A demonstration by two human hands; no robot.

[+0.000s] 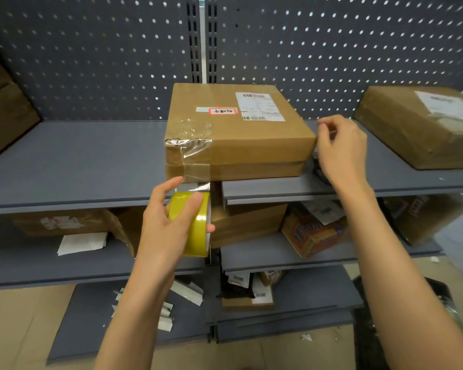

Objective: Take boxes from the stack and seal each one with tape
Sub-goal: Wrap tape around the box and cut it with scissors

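A flat brown cardboard box (pixel 251 140) with a white shipping label and a red-framed sticker lies on the top grey shelf (pixel 91 161). Clear tape (pixel 190 156) runs from its top left corner down the front face to a yellow tape roll (pixel 195 222). My left hand (pixel 166 225) grips that roll just below the shelf edge, with the tape strip stretched taut. My right hand (pixel 340 150) rests against the box's right side, fingers curled at its corner; whether it pinches anything there is unclear.
Another brown box (pixel 422 126) sits at the far right of the top shelf, and one (pixel 3 116) at the far left. Lower shelves hold several boxes (pixel 246 225), a printed carton (pixel 310 233) and loose paper labels (pixel 80 243). Pegboard (pixel 104 57) backs the shelves.
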